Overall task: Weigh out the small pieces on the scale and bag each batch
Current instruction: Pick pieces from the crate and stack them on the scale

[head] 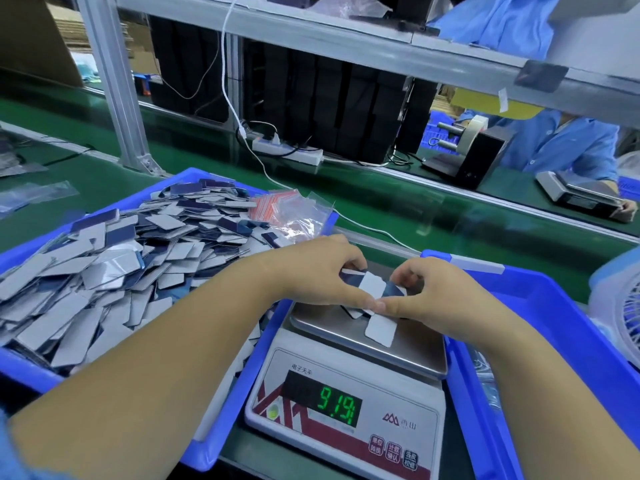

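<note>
Big blue bin (20, 372) w/ loose pieces (114, 258) sat left, w/in reach of scale (349, 386). Left hand (311, 271) & right hand (429, 292), fingers clamped on a small batch (372, 287), squared it over pan, prob. for bagging.

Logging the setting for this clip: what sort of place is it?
Most likely a factory packing line: a green conveyor belt, blue bins of small pieces, a digital scale under both hands, and another worker in a blue smock opposite.
</note>
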A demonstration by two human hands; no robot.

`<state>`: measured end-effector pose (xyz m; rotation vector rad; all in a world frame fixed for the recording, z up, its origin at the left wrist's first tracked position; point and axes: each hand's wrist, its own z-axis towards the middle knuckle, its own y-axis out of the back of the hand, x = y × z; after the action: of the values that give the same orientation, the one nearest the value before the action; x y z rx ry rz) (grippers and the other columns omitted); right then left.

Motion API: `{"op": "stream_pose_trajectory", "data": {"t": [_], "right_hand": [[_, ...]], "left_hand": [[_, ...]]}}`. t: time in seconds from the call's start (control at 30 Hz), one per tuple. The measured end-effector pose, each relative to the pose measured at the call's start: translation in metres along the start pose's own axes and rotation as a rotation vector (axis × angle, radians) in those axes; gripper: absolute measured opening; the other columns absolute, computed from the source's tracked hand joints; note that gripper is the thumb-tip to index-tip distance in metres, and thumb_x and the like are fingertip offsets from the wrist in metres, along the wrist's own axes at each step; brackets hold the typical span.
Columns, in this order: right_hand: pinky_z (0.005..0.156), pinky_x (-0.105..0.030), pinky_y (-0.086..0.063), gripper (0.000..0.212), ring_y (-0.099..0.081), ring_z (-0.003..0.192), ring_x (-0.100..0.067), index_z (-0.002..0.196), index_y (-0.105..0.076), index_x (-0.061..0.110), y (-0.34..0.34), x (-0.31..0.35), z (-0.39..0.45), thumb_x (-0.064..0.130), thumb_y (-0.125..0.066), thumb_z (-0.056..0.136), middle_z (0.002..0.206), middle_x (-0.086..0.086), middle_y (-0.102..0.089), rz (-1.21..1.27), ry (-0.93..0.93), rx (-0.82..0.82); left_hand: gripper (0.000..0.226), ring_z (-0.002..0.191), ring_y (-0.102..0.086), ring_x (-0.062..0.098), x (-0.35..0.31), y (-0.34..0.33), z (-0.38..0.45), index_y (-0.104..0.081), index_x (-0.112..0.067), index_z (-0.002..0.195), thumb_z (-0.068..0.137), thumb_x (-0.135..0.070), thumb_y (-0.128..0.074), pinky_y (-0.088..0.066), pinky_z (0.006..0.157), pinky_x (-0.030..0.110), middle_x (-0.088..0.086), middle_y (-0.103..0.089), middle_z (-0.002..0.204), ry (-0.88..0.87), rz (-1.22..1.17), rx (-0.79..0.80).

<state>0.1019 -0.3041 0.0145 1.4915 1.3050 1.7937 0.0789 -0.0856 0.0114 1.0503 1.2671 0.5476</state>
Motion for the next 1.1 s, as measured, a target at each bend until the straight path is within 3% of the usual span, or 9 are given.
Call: {"op": "stream_pose_trajectory", "data": {"t": [0.17,0.27,0.47,0.67,0.73,0.87,1.0,1.1], "right_hand": [[0.056,-0.021,-0.037,0.053,-0.054,0.072,-0.002,0.085,-0.061,0.036,0.000,0.002,-0.001,0.074,-0.080,0.054,0.081,0.015,-0.060,-0.029,-0.039,0.000],[0.055,-0.021,-0.034,0.054,-0.053,0.070,-0.002,0.086,-0.059,0.034,0.000,0.004,-0.001,0.073,-0.080,0.054,0.080,0.013,-0.060,-0.048,-0.061,-0.008],[0.050,-0.019,-0.030,0.053,-0.047,0.061,-0.003,0.083,-0.060,0.030,0.000,0.008,-0.001,0.070,-0.081,0.055,0.069,0.013,-0.053,-0.031,-0.085,-0.018],[0.055,-0.025,-0.037,0.051,-0.049,0.066,-0.009,0.084,-0.060,0.027,0.000,0.007,0.000,0.065,-0.083,0.059,0.076,0.009,-0.059,0.034,-0.094,-0.021],[0.056,-0.026,-0.037,0.051,-0.048,0.065,-0.010,0.084,-0.058,0.025,-0.001,0.007,-0.001,0.062,-0.085,0.060,0.076,0.008,-0.058,0.072,-0.086,-0.033],[0.050,-0.025,-0.036,0.050,-0.041,0.055,-0.009,0.085,-0.054,0.026,-0.003,0.006,-0.001,0.054,-0.088,0.062,0.067,0.010,-0.046,0.195,-0.064,-0.038],[0.050,-0.027,-0.038,0.047,-0.051,0.059,-0.016,0.088,-0.053,0.029,-0.006,0.007,0.000,0.050,-0.088,0.064,0.080,-0.001,-0.066,0.281,-0.035,-0.019],[0.058,-0.031,-0.045,0.045,-0.066,0.076,-0.024,0.088,-0.054,0.029,-0.007,0.009,0.000,0.045,-0.089,0.066,0.087,0.000,-0.073,0.300,0.014,-0.089]], "left_hand": [[0.059,0.108,-0.053,0.005,-0.004,0.001,-0.002,-0.050,-0.038,0.135,0.082,-0.052,-0.074,-0.046,0.087,0.021,-0.023,-0.052,0.118,-0.026,-0.049,0.012],[0.061,0.113,-0.055,0.006,-0.007,0.002,-0.003,-0.049,-0.039,0.137,0.083,-0.042,-0.077,-0.048,0.095,0.027,-0.020,-0.055,0.129,-0.023,-0.071,0.027],[0.061,0.117,-0.055,0.008,-0.011,0.000,-0.003,-0.049,-0.040,0.133,0.081,-0.030,-0.080,-0.050,0.099,0.033,-0.017,-0.055,0.133,-0.016,-0.172,0.019],[0.052,0.106,-0.058,0.011,-0.012,-0.002,-0.003,-0.048,-0.042,0.122,0.082,-0.027,-0.078,-0.054,0.091,0.040,-0.021,-0.055,0.110,-0.033,-0.255,-0.001],[0.050,0.103,-0.057,0.009,-0.011,-0.002,-0.003,-0.047,-0.043,0.120,0.083,-0.028,-0.078,-0.054,0.087,0.035,-0.022,-0.052,0.105,-0.043,-0.270,-0.012],[0.045,0.073,-0.055,-0.003,-0.011,-0.003,-0.003,-0.045,-0.046,0.113,0.084,-0.030,-0.076,-0.048,0.064,0.015,-0.017,-0.056,0.098,-0.079,-0.323,-0.046],[0.044,0.082,-0.059,0.005,-0.009,-0.003,-0.003,-0.046,-0.045,0.112,0.085,-0.027,-0.076,-0.052,0.072,0.022,-0.012,-0.059,0.106,-0.095,-0.350,-0.071],[0.045,0.074,-0.058,-0.002,-0.009,-0.003,-0.002,-0.052,-0.039,0.111,0.083,-0.014,-0.076,-0.052,0.064,0.017,-0.013,-0.059,0.106,-0.127,-0.449,-0.119]]}}
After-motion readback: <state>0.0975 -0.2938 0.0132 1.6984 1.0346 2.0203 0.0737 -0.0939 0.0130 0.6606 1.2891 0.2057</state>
